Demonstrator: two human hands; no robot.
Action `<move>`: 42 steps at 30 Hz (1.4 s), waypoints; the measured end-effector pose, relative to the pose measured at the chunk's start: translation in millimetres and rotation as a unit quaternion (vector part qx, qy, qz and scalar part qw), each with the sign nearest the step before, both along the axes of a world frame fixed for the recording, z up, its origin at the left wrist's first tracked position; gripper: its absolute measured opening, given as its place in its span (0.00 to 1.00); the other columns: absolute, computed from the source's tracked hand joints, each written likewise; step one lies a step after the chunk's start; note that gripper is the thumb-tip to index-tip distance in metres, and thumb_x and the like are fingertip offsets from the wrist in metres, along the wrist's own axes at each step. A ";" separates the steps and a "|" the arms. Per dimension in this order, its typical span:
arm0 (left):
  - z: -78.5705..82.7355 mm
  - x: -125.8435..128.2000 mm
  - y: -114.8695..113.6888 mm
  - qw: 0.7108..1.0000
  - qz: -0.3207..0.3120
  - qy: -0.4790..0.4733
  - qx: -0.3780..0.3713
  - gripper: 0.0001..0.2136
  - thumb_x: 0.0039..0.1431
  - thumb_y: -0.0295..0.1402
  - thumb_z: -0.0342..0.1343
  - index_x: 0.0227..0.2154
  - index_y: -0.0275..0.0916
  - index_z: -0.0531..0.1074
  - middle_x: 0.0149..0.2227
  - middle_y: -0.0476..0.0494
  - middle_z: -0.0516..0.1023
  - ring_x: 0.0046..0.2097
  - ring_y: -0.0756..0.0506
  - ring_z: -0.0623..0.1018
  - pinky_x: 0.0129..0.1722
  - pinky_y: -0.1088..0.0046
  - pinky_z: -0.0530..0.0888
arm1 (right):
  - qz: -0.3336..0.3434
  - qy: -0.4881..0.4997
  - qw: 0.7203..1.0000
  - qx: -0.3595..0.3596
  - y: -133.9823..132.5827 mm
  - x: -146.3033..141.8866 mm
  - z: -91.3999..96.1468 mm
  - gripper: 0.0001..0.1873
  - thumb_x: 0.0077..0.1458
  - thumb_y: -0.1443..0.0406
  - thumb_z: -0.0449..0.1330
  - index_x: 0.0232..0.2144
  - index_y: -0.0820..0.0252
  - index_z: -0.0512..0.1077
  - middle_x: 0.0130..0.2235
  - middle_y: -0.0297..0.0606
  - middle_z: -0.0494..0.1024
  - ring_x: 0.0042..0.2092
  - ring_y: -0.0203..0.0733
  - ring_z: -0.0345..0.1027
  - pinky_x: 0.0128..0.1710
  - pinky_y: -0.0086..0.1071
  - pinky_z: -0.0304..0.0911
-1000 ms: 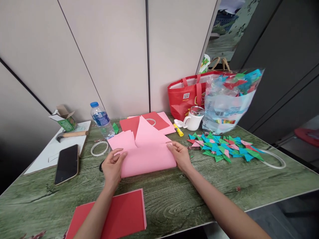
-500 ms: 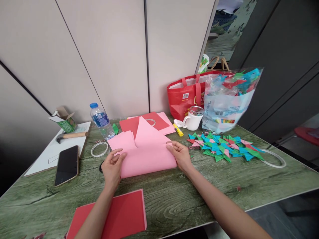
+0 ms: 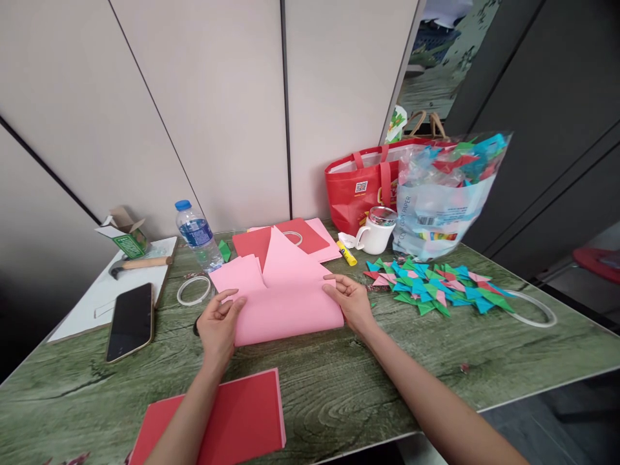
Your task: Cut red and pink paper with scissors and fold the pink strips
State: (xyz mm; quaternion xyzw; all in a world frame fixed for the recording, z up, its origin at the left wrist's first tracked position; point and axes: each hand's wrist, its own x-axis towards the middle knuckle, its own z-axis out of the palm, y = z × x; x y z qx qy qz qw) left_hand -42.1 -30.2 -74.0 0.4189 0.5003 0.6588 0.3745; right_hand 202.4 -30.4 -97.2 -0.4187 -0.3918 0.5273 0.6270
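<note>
A sheet of pink paper [image 3: 290, 316] is folded over toward the back, its near edge a rounded bend. My left hand [image 3: 219, 326] pinches its left end between thumb and fingers. At the right end, my right hand [image 3: 349, 302] grips the same sheet, thumb on top. Behind the fold, a pointed pink flap rises, and more pink paper [image 3: 237, 274] lies to its left. Beneath my left forearm rests a stack of red and pink paper [image 3: 247, 413].
Left are a phone [image 3: 130, 321], a hammer [image 3: 140, 263], a tape roll [image 3: 193, 290] and a water bottle [image 3: 197, 236]. Right are a glue stick [image 3: 347, 253], a white mug [image 3: 376, 231], folded paper pieces [image 3: 431, 284] and a plastic bag [image 3: 436, 206]. A red bag [image 3: 349, 194] stands behind.
</note>
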 end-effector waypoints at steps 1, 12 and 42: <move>-0.6 -0.3 0.2 1.000 -0.003 -0.001 0.001 0.16 0.36 0.35 0.65 0.32 0.37 0.73 0.17 0.54 0.71 0.20 0.54 0.67 0.20 0.81 0.61 | 0.002 0.001 1.000 0.000 -0.1 0.1 -0.3 0.21 0.37 0.56 0.67 0.35 0.58 0.72 0.24 0.31 0.76 0.23 0.35 0.65 0.23 0.28 0.58; 0.3 0.3 -0.3 1.000 -0.007 -0.004 -0.002 0.15 0.38 0.35 0.65 0.32 0.38 0.73 0.16 0.54 0.71 0.19 0.54 0.67 0.20 0.81 0.61 | -0.005 0.039 0.999 -0.011 -1.0 -0.4 4.4 0.18 0.34 0.60 0.69 0.31 0.59 0.74 0.25 0.32 0.77 0.24 0.34 0.66 0.25 0.28 0.60; 0.1 0.4 -0.1 1.000 -0.010 0.010 0.006 0.15 0.38 0.35 0.64 0.32 0.36 0.72 0.16 0.55 0.71 0.18 0.55 0.66 0.19 0.82 0.60 | -0.015 0.069 0.997 -0.035 2.2 2.0 2.6 0.17 0.34 0.59 0.69 0.29 0.59 0.76 0.24 0.32 0.77 0.22 0.32 0.64 0.23 0.26 0.57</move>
